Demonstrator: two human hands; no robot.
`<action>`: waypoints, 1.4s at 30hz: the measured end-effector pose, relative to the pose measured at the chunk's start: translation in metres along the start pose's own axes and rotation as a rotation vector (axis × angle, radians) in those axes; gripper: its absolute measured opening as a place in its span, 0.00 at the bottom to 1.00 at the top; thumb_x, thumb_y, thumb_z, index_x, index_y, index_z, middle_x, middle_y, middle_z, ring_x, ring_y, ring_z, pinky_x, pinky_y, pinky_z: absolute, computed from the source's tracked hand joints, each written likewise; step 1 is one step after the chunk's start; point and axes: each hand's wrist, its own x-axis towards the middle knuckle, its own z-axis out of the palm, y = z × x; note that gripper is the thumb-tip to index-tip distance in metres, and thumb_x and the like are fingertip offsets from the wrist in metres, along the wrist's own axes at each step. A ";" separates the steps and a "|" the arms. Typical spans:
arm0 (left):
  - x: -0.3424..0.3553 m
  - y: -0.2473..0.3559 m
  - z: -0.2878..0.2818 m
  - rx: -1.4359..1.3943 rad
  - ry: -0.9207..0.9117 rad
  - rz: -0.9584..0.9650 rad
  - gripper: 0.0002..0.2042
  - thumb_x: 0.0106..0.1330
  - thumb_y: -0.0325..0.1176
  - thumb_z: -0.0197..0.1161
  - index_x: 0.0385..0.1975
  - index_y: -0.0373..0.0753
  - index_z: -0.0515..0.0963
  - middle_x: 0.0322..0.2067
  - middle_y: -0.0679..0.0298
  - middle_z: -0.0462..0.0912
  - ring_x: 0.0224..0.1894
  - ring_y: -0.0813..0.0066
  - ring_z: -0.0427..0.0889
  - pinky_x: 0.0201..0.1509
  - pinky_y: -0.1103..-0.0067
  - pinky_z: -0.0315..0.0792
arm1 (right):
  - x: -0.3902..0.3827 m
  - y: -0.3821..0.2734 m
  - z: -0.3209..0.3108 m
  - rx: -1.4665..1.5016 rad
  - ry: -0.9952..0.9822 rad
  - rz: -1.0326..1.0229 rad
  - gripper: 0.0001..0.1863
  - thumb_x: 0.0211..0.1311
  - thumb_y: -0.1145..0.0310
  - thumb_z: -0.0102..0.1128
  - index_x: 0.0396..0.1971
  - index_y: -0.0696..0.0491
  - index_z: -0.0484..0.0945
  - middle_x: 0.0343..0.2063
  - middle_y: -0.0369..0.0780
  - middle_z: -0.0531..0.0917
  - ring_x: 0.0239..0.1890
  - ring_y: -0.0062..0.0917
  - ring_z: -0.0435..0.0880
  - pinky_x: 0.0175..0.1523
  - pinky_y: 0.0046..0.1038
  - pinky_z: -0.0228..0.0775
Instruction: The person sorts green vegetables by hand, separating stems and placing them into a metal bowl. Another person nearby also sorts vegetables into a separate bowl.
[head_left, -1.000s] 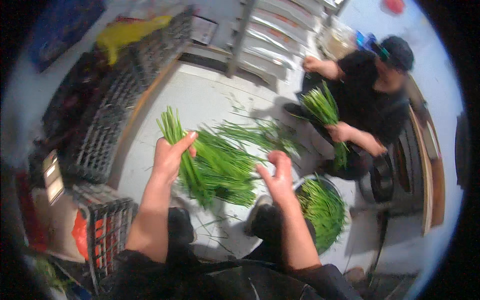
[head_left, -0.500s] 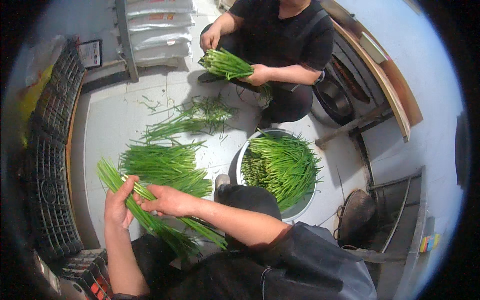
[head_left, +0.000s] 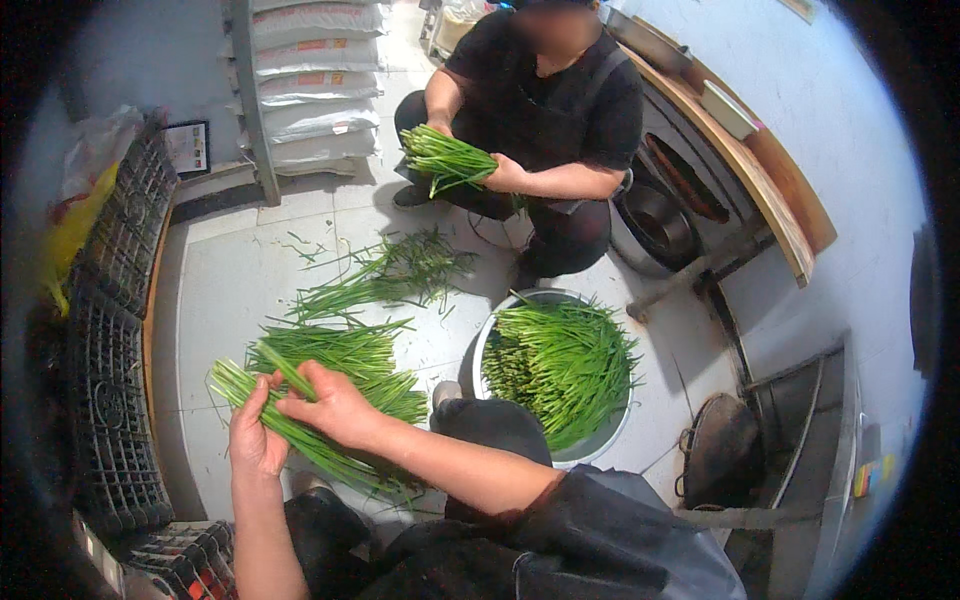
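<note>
My left hand is closed round a bunch of garlic chives, its pale cut ends pointing to the far left. Close beside it, my right hand pinches a few chive stalks that lie over the bunch. The green tips of the bunch hang toward my knees. Beyond my hands, a loose pile of chives covers part of the tiled floor. To the right, a white tub is packed with upright, leaning chives.
Opposite me a co-worker squats, holding another chive bunch in both hands. Scattered trimmings lie between us. Black plastic crates stand along the left, stacked white sacks at the back. A wooden shelf and round pans line the right.
My right hand has lifted a few stalks up along the bunch, their ends now angled above it. The co-worker's bunch is lower in view as my head view has tilted up.
</note>
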 end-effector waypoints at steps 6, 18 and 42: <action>-0.005 0.002 -0.001 0.037 -0.014 -0.076 0.12 0.62 0.28 0.57 0.46 0.35 0.72 0.43 0.62 0.76 0.46 0.71 0.75 0.50 0.73 0.70 | 0.006 -0.011 0.003 -0.053 -0.004 0.064 0.23 0.49 0.59 0.65 0.42 0.56 0.72 0.35 0.45 0.79 0.39 0.34 0.78 0.45 0.33 0.70; 0.003 -0.003 0.012 -0.083 -0.147 -0.077 0.12 0.62 0.27 0.56 0.45 0.32 0.72 0.40 0.56 0.78 0.41 0.70 0.79 0.46 0.73 0.74 | 0.015 -0.028 -0.005 0.203 -0.036 0.307 0.09 0.52 0.65 0.62 0.30 0.50 0.73 0.16 0.24 0.68 0.14 0.08 0.58 0.19 0.14 0.45; -0.002 -0.017 0.011 0.064 0.004 -0.005 0.09 0.61 0.35 0.61 0.35 0.38 0.73 0.28 0.65 0.77 0.28 0.75 0.77 0.29 0.77 0.73 | 0.006 -0.013 -0.006 0.317 -0.003 0.376 0.13 0.55 0.66 0.60 0.38 0.51 0.69 0.20 0.29 0.71 0.18 0.11 0.65 0.21 0.14 0.53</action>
